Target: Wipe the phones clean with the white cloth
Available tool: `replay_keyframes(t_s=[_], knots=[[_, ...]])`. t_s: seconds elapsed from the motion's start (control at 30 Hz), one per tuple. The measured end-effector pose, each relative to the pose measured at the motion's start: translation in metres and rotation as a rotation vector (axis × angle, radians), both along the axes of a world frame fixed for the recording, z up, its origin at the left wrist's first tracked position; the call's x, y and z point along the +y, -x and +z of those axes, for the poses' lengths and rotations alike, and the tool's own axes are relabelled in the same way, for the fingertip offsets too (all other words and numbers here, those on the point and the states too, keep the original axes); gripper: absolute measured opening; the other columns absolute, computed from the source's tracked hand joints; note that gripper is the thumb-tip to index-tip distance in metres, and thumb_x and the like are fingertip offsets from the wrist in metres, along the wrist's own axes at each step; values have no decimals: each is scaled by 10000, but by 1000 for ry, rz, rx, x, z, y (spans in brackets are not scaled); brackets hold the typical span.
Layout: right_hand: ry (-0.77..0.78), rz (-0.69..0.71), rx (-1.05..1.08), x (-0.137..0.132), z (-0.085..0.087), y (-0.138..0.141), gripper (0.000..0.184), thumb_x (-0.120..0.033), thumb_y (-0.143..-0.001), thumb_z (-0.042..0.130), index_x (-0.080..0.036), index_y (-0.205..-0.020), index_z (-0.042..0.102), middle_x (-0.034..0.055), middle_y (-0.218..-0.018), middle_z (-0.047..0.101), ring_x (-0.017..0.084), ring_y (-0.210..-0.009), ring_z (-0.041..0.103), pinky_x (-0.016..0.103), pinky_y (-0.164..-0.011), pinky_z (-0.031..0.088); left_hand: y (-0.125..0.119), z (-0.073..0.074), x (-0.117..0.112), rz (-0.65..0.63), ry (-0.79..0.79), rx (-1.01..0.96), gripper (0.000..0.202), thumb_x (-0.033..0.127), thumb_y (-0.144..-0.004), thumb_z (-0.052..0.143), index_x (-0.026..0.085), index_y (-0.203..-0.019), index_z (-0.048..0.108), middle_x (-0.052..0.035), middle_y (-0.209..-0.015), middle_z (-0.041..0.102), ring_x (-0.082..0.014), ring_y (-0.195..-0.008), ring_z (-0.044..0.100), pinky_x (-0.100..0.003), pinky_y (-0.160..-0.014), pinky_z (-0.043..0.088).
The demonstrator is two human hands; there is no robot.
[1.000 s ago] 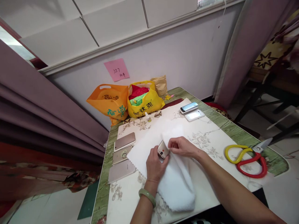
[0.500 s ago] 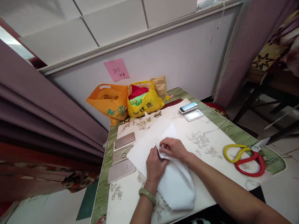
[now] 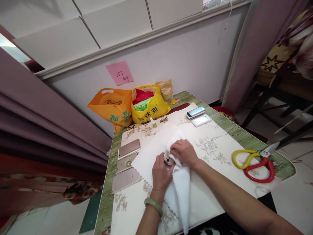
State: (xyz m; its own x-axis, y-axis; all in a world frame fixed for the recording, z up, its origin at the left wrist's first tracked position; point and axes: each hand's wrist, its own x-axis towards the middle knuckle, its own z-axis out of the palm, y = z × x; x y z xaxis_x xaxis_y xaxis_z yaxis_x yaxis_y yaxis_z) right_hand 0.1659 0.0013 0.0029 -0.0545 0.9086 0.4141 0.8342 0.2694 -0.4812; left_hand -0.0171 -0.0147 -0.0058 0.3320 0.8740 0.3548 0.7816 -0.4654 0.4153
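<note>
Two bare hands sit close together over the worktop (image 3: 105, 201). The left hand (image 3: 161, 171), with a pale green, stone-like bangle (image 3: 153, 205) at its wrist, is clamped on a small, smooth, pale-gold phone (image 3: 168, 159), thumb on one side and fingers on the other, seemingly to steady it. The phone lies back up in the middle of the worktop, its dark lens showing. The right hand (image 3: 184, 152) pinches a bunched part of a soft, white, fleecy cloth (image 3: 183, 186) against the phone, likely gathered so for a firmer hold; a long fold trails toward the person, and one edge is finely scalloped.

To the left, a rose-gold phone (image 3: 129, 148), a gold phone with a ring holder (image 3: 127, 162) and a pinkish phone (image 3: 126, 180) line up, perhaps to leave the middle free for both hands. At the far right sit a blue-fronted phone (image 3: 196, 112) and a glossy white phone (image 3: 201, 120); nearer, steel scissors with red and yellow looped handles (image 3: 256, 165) lie open beside the right forearm. Against the wall stand an orange bag (image 3: 107, 106) and a stuffed yellow bag (image 3: 151, 112).
</note>
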Motion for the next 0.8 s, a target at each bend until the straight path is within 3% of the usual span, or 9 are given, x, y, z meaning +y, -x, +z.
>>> replay_keyframes(t_s=[0.1,0.17,0.23,0.37,0.4,0.53,0.6,0.7,0.8], knots=[[39,-335,20,8,-3,-15,153,-301,-918,554,-212,-968,668,54,-901,672,209,-887,535,335,-820,300,0,-1,1,11,-25,25,449,242,-801,603,205,-1222,450,-63,-1003,587,-219,-895,605,-340,-771,517],[44,-439,10,10,-6,-22,189,-278,-915,551,-212,-1042,673,73,-975,681,229,-939,529,358,-851,290,1,-3,1,9,-44,38,425,142,-810,530,214,-1221,454,-58,-998,591,-206,-904,609,-325,-779,515],[6,-349,2,8,-7,-20,207,-269,-921,547,-247,-1076,683,62,-1071,683,230,-1003,526,379,-914,272,1,-3,1,7,-43,40,418,139,-815,527,211,-1221,457,-58,-995,592,-200,-899,609,-315,-777,515],[-83,-29,16,4,-7,-4,220,-280,-949,526,-321,-1091,690,0,-1167,685,194,-1078,539,390,-1019,228,0,0,0,14,-39,30,512,345,-789,653,177,-1229,453,-71,-996,586,-217,-881,602,-335,-760,520],[-81,-44,26,4,-8,-3,226,-275,-951,522,-313,-1101,687,2,-1164,690,192,-1073,548,396,-1024,227,-1,0,-1,12,-41,31,516,350,-791,652,173,-1232,451,-72,-998,585,-217,-878,602,-336,-758,521],[-56,-323,64,8,-12,-11,195,-261,-941,534,-252,-1018,713,30,-1065,729,230,-1054,569,462,-1033,201,0,0,-1,-7,-36,40,488,258,-807,609,175,-1255,435,-79,-1046,586,-214,-914,603,-337,-788,520],[-104,-299,49,8,-14,-13,174,-268,-931,553,-258,-985,718,19,-1056,733,239,-1086,562,473,-1056,176,0,-1,-1,2,-26,38,496,236,-797,611,174,-1256,433,-79,-1053,584,-214,-916,604,-334,-788,522],[-183,-139,16,6,-15,-10,184,-273,-939,544,-289,-1020,709,-5,-1085,727,214,-1093,568,447,-1071,181,1,-4,0,6,-15,34,530,238,-777,632,160,-1259,426,-87,-1059,578,-212,-898,606,-335,-782,526],[-166,-206,34,8,-16,-9,195,-272,-950,528,-282,-1031,705,10,-1070,731,204,-1004,602,434,-1018,233,2,-5,0,-3,-16,31,538,223,-775,625,164,-1270,421,-89,-1069,576,-218,-924,601,-342,-801,526]])
